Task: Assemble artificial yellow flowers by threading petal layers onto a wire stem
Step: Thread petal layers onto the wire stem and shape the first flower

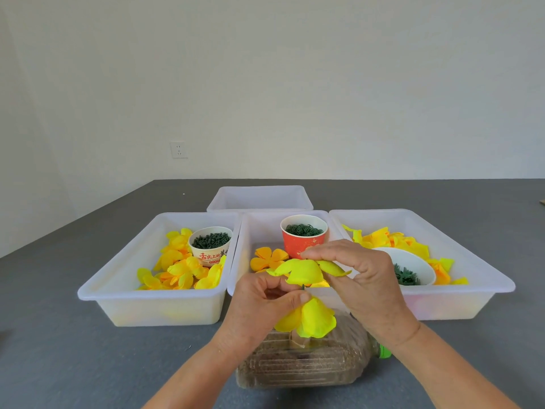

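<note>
Plastic bottle (306, 364) (lying on its side) sits nearest. Above it, left hand (262, 302) pinches the flower (306, 320) at its green stem (303, 287); right hand (356, 276) pinches a yellow petal layer (300, 270) just above the stem tip. Beyond, white trays (153, 293) hold petals.

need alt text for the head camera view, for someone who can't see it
Two hands assemble a yellow flower: the left hand pinches a thin green stem above hanging petals, while the right hand holds a petal layer over its tip. Behind, on a grey table, white trays hold yellow petals and cups of green parts.
</note>
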A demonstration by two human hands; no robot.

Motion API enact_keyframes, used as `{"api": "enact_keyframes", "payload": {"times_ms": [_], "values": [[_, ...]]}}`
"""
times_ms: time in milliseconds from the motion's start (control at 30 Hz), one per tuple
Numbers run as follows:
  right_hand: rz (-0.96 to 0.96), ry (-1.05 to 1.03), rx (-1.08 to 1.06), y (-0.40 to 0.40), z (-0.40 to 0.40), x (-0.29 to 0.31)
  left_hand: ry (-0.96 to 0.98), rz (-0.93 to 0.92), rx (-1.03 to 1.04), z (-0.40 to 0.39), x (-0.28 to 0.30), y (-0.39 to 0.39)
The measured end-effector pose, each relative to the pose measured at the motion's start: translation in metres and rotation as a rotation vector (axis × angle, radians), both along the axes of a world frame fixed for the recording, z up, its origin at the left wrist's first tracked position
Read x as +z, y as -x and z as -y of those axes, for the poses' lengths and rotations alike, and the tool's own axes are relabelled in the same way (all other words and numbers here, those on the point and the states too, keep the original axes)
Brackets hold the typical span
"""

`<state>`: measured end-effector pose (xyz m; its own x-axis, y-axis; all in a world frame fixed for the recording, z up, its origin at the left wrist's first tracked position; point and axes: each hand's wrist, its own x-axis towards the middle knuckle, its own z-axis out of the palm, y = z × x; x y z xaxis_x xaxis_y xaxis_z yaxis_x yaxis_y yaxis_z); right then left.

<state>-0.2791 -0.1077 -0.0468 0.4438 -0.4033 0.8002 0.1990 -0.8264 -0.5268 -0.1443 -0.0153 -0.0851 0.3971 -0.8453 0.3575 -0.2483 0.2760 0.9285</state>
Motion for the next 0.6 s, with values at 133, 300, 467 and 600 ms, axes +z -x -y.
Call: {"api": "enact_keyframes", "payload": {"times_ms": [133,300,467,600], "values": [[0.013,0.19,-0.088,-0.002,0.002,-0.002,-0.005,0.013,0.001,-0.002,0.0,-0.001],[-0.022,0.264,-0.065,-0.004,0.004,-0.007,-0.025,-0.033,-0.011,-0.006,0.002,0.0],[-0.02,0.318,-0.072,-0.004,0.005,-0.01,-0.017,-0.126,-0.027,-0.012,0.004,-0.003],[-0.03,0.351,-0.092,-0.004,0.005,-0.013,0.008,-0.246,-0.021,-0.012,0.007,-0.005]]}}
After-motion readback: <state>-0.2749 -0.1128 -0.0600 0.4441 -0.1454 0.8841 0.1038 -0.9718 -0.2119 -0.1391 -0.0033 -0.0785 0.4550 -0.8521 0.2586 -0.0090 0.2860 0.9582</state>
